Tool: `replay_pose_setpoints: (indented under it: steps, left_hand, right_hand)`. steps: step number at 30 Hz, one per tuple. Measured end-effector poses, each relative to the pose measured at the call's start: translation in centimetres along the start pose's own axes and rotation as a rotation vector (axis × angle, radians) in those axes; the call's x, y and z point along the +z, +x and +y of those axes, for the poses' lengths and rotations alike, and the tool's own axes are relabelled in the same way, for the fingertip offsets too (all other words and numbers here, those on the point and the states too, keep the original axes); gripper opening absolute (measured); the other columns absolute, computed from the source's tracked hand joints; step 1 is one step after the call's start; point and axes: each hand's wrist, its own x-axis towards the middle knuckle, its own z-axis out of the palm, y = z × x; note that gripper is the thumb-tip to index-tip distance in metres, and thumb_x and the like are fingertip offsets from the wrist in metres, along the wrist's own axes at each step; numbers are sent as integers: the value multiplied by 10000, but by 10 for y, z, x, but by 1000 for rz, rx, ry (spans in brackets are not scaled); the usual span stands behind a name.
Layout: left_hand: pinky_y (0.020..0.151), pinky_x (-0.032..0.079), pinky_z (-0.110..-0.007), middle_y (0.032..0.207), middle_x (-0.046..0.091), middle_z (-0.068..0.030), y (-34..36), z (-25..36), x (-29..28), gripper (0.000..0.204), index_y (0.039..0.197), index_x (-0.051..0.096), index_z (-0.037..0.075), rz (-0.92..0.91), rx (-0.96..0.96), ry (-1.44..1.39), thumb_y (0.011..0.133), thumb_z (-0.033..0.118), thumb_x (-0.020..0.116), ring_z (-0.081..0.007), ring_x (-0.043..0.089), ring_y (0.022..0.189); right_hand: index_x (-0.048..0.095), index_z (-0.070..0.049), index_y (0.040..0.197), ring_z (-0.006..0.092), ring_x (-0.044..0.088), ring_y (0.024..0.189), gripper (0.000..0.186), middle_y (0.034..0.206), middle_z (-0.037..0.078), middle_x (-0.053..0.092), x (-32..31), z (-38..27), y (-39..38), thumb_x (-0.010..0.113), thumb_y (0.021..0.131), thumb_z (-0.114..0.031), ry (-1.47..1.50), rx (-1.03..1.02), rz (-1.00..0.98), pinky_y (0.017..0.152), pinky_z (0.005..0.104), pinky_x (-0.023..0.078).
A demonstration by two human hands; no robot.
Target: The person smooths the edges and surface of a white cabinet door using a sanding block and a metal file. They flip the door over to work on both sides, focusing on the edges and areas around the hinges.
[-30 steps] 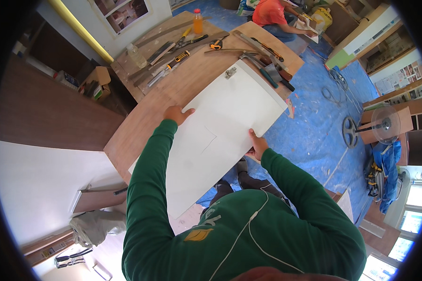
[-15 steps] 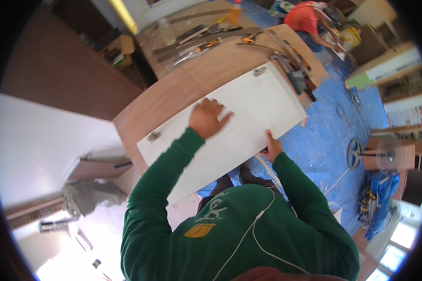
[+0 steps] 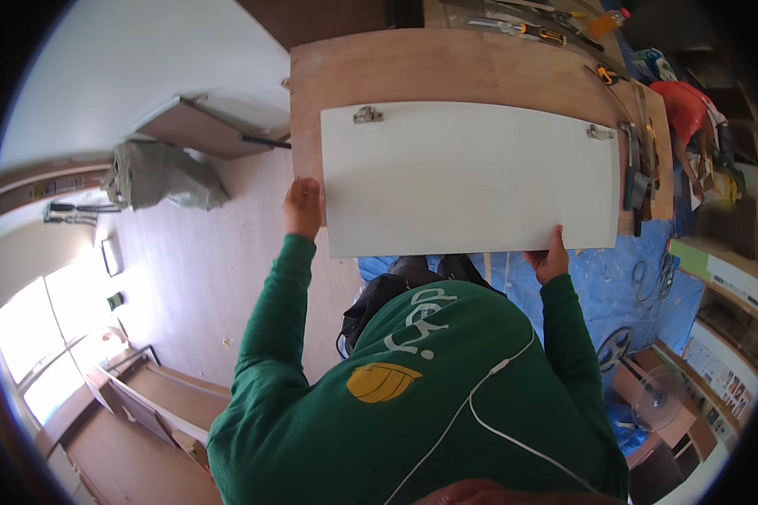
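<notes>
A white cabinet door (image 3: 472, 181) lies flat across a wooden board, its long near edge toward me. Metal hinges sit near its far corners, one hinge (image 3: 367, 114) at left and another hinge (image 3: 600, 132) at right. My right hand (image 3: 551, 257) grips the near edge toward the right, thumb on top and fingers underneath, partly hidden. Beside the door's left edge is my left hand (image 3: 302, 207), its fingers curled in; whether they pinch the edge or just touch it, I cannot tell.
The wooden board (image 3: 455, 67) carries a hammer (image 3: 630, 168) and other hand tools at right. Farther back lie a yellow-handled screwdriver (image 3: 541, 34) and an orange bottle (image 3: 608, 23). A person in red (image 3: 680, 109) crouches at far right. Blue sheeting (image 3: 598, 295) covers the floor there.
My left hand has left the middle of the door for its left edge, and its fingers have curled. My view has turned left, so the door looks nearly level. The right hand still grips the near edge.
</notes>
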Motion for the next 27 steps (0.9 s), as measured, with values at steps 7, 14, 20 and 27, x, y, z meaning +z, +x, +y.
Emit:
replay_pose_setpoints:
  steps: [7,14,20,27]
  left_hand:
    - [895,552,-449,1056,723,-182,15,-23,9,247,1116,760,64,-141,128,174,962,218,643,-386,687,986]
    - [1045,455,-547,1317,648,-158,-14,-19,6,456,1406,637,60,-92,283,424,970,196,620,-410,580,1206]
    - [1302,36,-552,1746,176,-198,-75,-25,3,764,1656,223,1,-255,296,677,1079,460,423,-384,128,1621]
    - [1300,19,-566,1757,141,-187,-127,-44,-16,795,1670,191,19,-321,301,663,1072,464,465,-353,82,1635]
  right_hand:
    - [556,-65,1381,268,736,966,647,1170,116,709,7,2,4,561,1038,-615,-31,-88,9,735,407,638]
    - [593,-63,1341,249,731,948,640,1121,103,720,3,11,5,533,1045,-628,-57,-79,-36,754,408,629]
    - [622,-34,1285,250,720,901,696,1082,119,715,-13,11,12,479,1045,-671,-139,-8,-44,766,424,618]
    - [605,40,1260,301,701,825,864,1011,161,668,-36,23,1,400,1017,-763,-204,48,106,746,430,606]
